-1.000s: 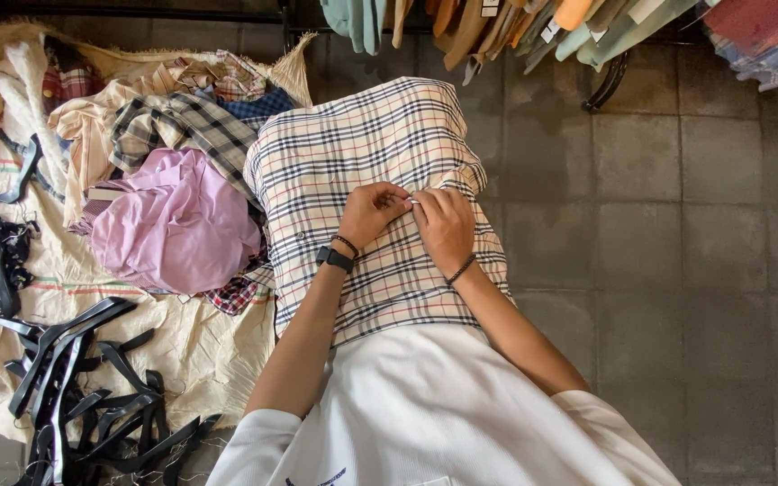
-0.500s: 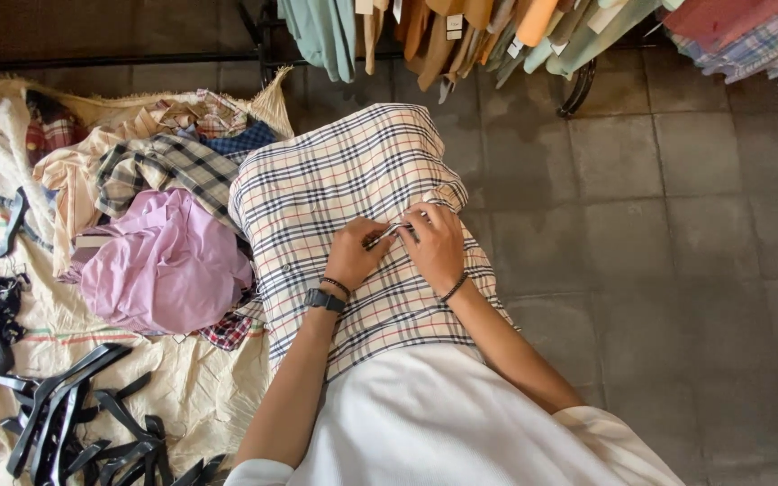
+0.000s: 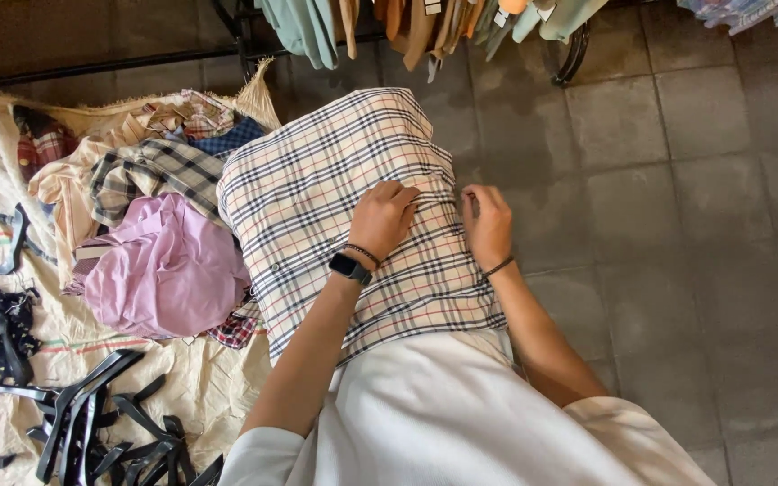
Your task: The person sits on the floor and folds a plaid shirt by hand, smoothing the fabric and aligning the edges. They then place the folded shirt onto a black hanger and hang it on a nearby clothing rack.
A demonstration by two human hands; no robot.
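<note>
Left hand: the left hand (image 3: 382, 219) is resting on the plaid shirt (image 3: 335, 198), fingers curled and pinching cloth near the shirt's middle line; a dark watch and bands are sitting on its wrist.
Right hand: the right hand (image 3: 488, 225) is lying just beside the left, fingers bent down onto the shirt's right edge; whether it is pinching the cloth or only pressing it, I cannot tell.
Where the shirt is: it is hanging in front of the person's body, its lower part lying over the white garment (image 3: 443, 414) the person is wearing, above the tiled floor (image 3: 695, 225).
Why held so: both hands are meeting at the shirt's middle, which probably keeps the cloth flat and steady against the body while the fingers work on it.
Long axis: the shirt is running lengthwise away from the person, far end pointing toward the clothes rack (image 3: 425, 27), tilted a little to the left.
Around: a pink garment (image 3: 164, 270) and other checked clothes are lying heaped on a cream sheet (image 3: 182, 378) to the left, with black hangers (image 3: 92, 423) near its lower edge.
</note>
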